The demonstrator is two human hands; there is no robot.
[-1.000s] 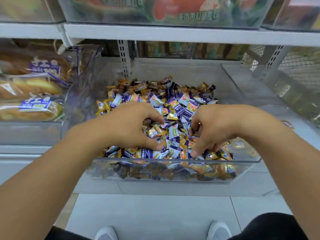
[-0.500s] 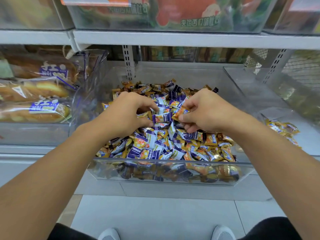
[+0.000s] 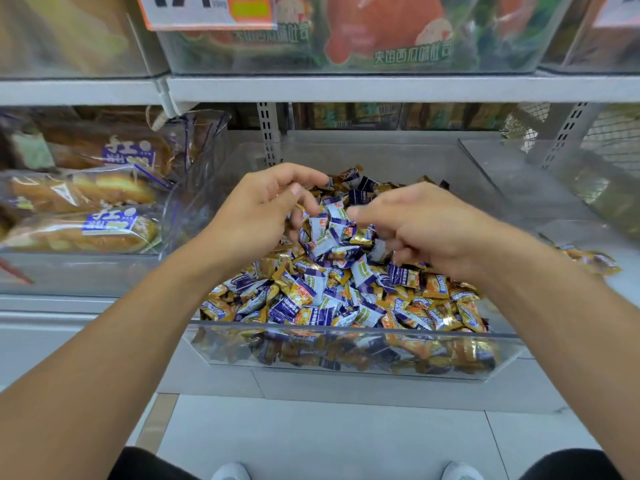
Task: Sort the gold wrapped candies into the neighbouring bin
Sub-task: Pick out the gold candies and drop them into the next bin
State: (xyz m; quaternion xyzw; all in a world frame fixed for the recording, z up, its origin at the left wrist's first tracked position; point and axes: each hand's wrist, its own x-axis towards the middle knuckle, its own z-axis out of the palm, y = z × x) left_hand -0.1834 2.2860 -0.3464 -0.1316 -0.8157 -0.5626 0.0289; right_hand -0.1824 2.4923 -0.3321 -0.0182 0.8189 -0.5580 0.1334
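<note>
**Shop shelf, candy bin at waist height**

Nearest: pale tiled floor (image 3: 329,438), two white shoe tips (image 3: 230,472) at the bottom edge. Above it, a clear plastic bin (image 3: 346,358) on a grey shelf (image 3: 86,306), heaped with gold wrapped candies (image 3: 436,289) mixed among purple-and-white ones (image 3: 322,237). Both hands work over the far half of the heap. Left hand (image 3: 256,213): fingers curled, tips down among wrappers; cannot tell if they hold one. Right hand (image 3: 422,223): fingers curled in toward the palm; whether they grip a sweet is hidden. Right of the bin, the neighbouring bin (image 3: 519,188) holds a few gold sweets (image 3: 592,261). Left: bagged bread loaves (image 3: 79,233). Far: an upper shelf (image 3: 381,88) with more clear boxes and a price tag (image 3: 207,12).
</note>
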